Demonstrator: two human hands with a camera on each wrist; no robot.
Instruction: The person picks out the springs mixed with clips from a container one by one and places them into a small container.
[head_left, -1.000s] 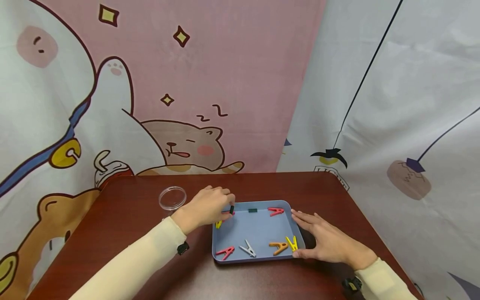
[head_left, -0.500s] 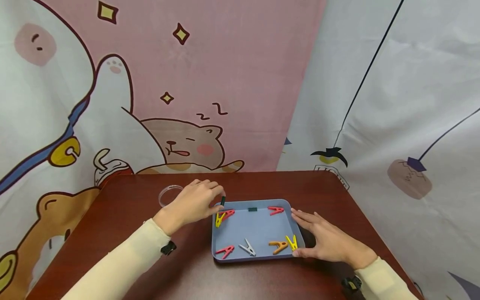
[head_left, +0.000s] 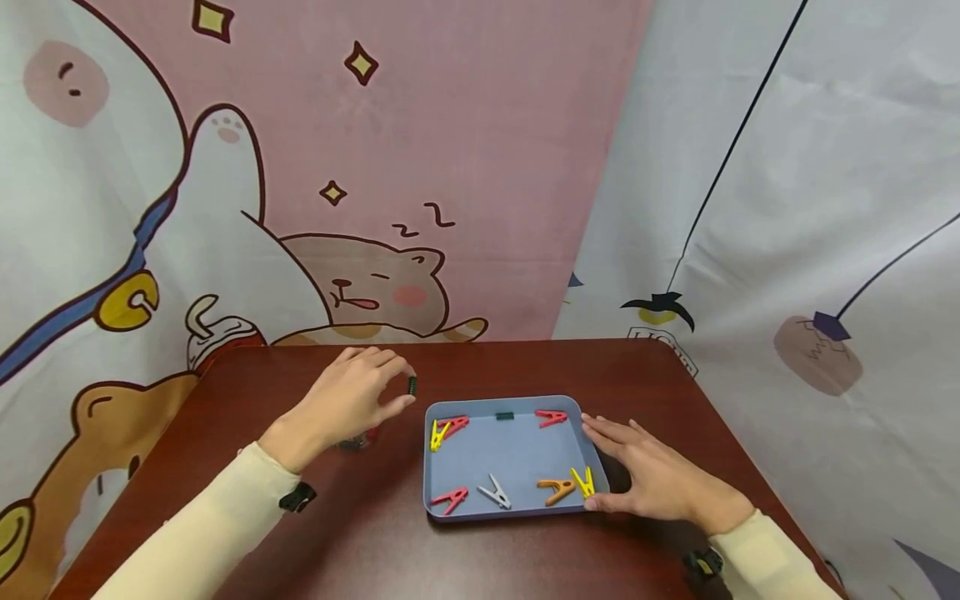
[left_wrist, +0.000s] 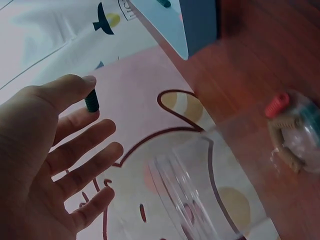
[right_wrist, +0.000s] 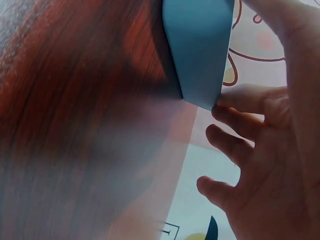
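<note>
Between thumb and index fingertip, my left hand (head_left: 341,404) pinches a small dark green spring (left_wrist: 91,101), raised left of the blue tray (head_left: 517,458). My right hand (head_left: 660,479) rests along the tray's right side, fingers fairly straight, with the thumb at the near corner. A second green spring (head_left: 506,416) lies by the tray's far wall. Around the tray lie red clips (head_left: 450,500), yellow clips (head_left: 585,482), a white clip (head_left: 495,493) and an orange clip (head_left: 557,492). A clear round jar (left_wrist: 187,195) stands below my left hand, mostly hidden in the head view.
Inside the jar are a red spring (left_wrist: 277,105), brown springs (left_wrist: 286,145) and something teal. The brown wooden table (head_left: 405,542) carries everything. A curtain with cartoon prints (head_left: 480,167) hangs behind the table's far edge.
My left hand has lifted the green spring from the tray's far left corner and carried it left, over the clear jar. My right hand and the tray have stayed put.
</note>
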